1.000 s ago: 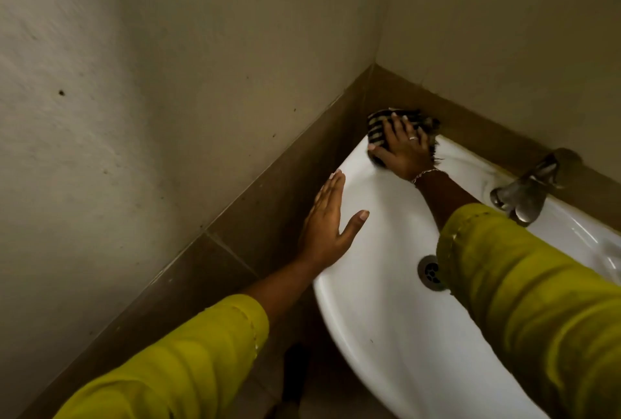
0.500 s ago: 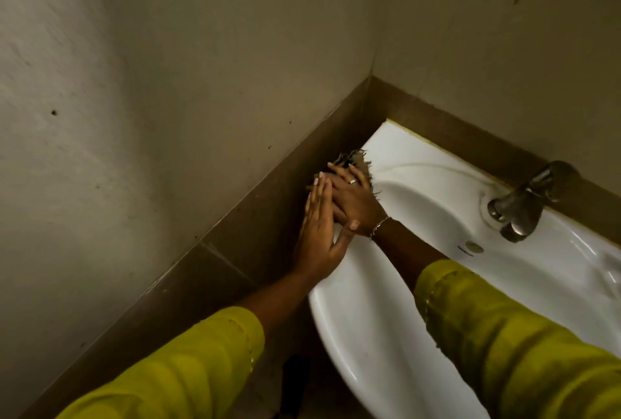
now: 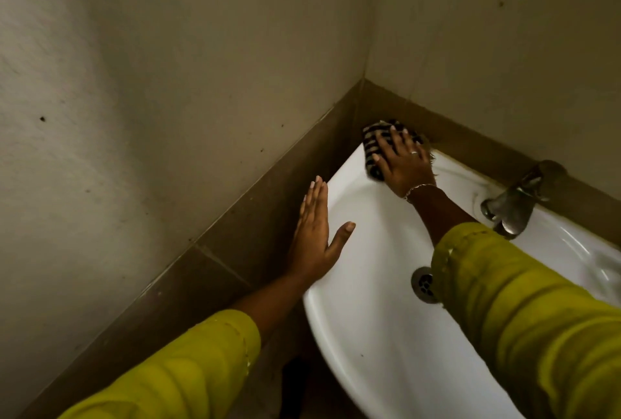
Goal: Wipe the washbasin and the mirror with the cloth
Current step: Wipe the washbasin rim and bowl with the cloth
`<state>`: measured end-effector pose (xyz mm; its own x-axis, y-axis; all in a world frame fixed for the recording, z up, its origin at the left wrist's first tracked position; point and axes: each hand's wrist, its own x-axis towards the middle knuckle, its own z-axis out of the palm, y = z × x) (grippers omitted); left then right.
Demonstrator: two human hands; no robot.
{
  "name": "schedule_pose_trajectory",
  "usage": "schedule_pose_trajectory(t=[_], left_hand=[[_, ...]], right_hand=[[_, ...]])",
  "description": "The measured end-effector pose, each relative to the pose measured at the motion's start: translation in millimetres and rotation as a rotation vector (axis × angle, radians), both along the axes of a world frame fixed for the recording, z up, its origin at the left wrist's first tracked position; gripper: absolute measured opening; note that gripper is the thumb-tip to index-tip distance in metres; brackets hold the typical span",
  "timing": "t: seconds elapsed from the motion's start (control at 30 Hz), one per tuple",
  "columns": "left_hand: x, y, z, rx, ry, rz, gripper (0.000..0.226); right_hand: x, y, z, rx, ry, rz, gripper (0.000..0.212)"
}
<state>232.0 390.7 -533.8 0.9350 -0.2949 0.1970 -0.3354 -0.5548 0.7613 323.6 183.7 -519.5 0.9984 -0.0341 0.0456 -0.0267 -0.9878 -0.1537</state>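
While two yellow sleeves, the left sleeve (image 3: pixel 188 368) and the right sleeve (image 3: pixel 537 318), fill the near part of the view, the white washbasin (image 3: pixel 353 334) curves out under them. Its drain (image 3: pixel 424 284) peeks out in the bottom of the bowl, right beside the right sleeve.

A bit further along, the left hand (image 3: pixel 314 234) lies flat on the washbasin's left rim. Its fingers are straight and together, the thumb sticks out over the bowl, and it holds nothing.

Further still, the right hand (image 3: pixel 403 166) is at the washbasin's far left corner. Its grip is wide and flat. The fingers are spread out and press down on the striped cloth (image 3: pixel 373 143) and do not wrap round it. The cloth is bunched up under the fingers, on the rim where the washbasin meets the brown tiles (image 3: pixel 268 217). A ring and a thin bracelet show on this hand.

The metal tap (image 3: pixel 514 203) sits on the washbasin's back rim, well to the right of the cloth.

I think the wiping is at the corner now. From the cloth, most of the washbasin lies toward the person and off to the tap side. So the right hand, already on the cloth, is the one to drag it that way. The left hand is near but only steadies.

No mirror can be seen, so that part looks not yet done.
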Motion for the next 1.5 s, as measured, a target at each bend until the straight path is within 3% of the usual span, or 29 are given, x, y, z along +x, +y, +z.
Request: schedule_pose_trajectory(t=[0.3,0.67,0.9,1.2,1.5], left_hand=[[-0.3,-1.0,-1.0,0.016,-0.007,-0.002,0.090],[-0.9,-1.4,2.3,-0.019,0.017,-0.017,0.092],[-0.4,-1.1,2.0,-0.039,0.008,-0.017,0.094],[-1.1,-0.5,2.5,-0.103,0.004,-0.001,0.089],[-2.2,-1.8,2.6,-0.114,-0.053,0.033,0.086]], right_hand=[[-62.7,-34.8,-6.1,-0.016,0.011,-0.223,0.080],[-104.1,-29.9,-20.5,-0.096,-0.002,-0.330,0.061],[-62.2,-15.6,-7.6,-0.103,0.088,-0.171,0.060],[-13.9,26.3,6.4,-0.052,0.168,0.033,0.077],[-42.7,94.1,-0.1,0.102,0.138,0.430,0.086]])
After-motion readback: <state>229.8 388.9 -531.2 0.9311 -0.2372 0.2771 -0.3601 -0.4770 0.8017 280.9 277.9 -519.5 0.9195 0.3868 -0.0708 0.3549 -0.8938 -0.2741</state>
